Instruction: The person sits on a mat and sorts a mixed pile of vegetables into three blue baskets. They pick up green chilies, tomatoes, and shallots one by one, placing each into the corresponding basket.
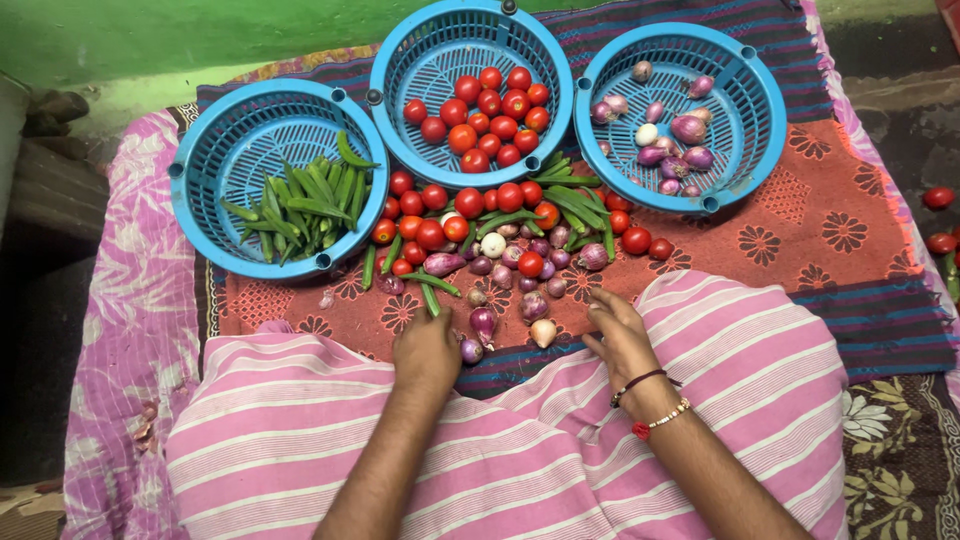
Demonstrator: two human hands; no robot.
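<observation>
Sitting cross-legged in pink striped cloth (520, 450) at the near edge. Left hand (427, 348) curled down on the red patterned mat (830, 235), grip bent over a green okra pod (430, 297); could not tell if truly clenched on it. A small purple onion (471, 350) just beside that hand. Right hand (622, 335) with grip released, fingers (601, 303) spread, empty, hovering near another small onion (543, 332). Red and beaded bands (655, 400) worn on the right wrist.

Farther out, a mixed pile (500, 235) of red tomatoes, purple onions and green okra lying loose on the mat, right in front of both hands.

Beyond the pile, three round blue baskets in a row. Left basket (205, 175) holding only okra. Middle basket (400, 70) holding only tomatoes, touching the pile at its near rim. Right basket (760, 100) holding only onions.

Off to the far right, a few stray tomatoes (938, 197) on the dark floor, well apart from the rest. At the very back, a green wall (150, 35).
</observation>
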